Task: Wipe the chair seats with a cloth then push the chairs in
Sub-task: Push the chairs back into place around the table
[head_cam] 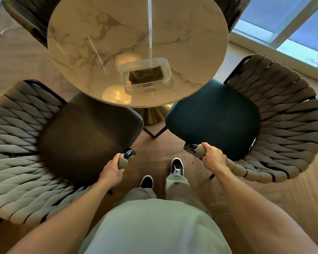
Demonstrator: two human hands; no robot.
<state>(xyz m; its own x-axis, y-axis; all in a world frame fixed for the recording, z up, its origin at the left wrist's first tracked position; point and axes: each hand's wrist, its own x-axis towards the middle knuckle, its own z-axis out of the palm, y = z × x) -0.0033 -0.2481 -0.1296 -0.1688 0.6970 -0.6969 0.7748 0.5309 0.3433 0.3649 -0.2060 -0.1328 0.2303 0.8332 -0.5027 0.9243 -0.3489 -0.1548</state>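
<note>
1. My left hand [112, 170] grips the brown-seated chair's [88, 142] armrest end; my right hand [212, 155] grips the teal-seated chair's [215, 123].
2. Cloth [146, 75] sits in a clear tub [166, 66] on the bench [136, 33].
3. Risk: pushing both together, seats may collide or catch the gold pedestal [153, 114].

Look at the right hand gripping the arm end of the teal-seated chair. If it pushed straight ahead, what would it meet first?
Probably the round marble table. The right hand points up-frame along the teal chair's seat edge, whose front already lies under the tabletop. Depth is unclear, so it may pass below.
</note>
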